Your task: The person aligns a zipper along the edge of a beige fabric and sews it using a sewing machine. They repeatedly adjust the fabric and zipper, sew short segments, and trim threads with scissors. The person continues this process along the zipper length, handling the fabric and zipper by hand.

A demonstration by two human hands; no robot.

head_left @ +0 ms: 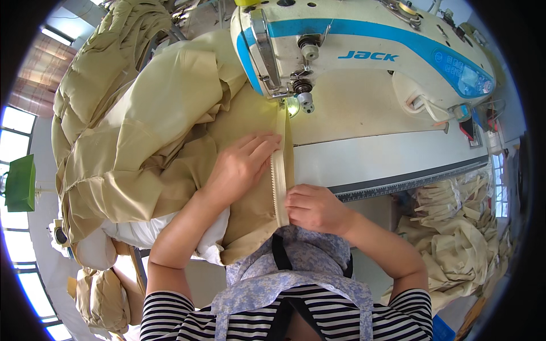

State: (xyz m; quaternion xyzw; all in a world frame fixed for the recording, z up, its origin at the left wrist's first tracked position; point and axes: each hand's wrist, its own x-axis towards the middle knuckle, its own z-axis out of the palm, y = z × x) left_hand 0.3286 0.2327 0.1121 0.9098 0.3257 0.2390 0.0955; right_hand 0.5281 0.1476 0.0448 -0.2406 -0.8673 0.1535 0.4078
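Note:
A pale zipper (277, 184) runs lengthwise along the edge of khaki fabric (244, 213), its teeth facing left. My left hand (242, 165) is closed at the zipper's upper part, fingers together and fingertips pressing on the tape and cloth. Lower down, my right hand (318, 209) pinches the right side of the tape near its bottom end, fingers curled. Beyond my hands, the cloth edge leads up under the needle area of a white and blue sewing machine (352, 42), where a small lamp glows. My fingertips partly hide the tape.
A large heap of khaki cloth (125, 148) covers the left side of the table. A dark ruler strip (409, 181) lines the table's front edge on the right. More khaki pieces (455, 256) are piled low at the right. A bundle (102, 298) sits at lower left.

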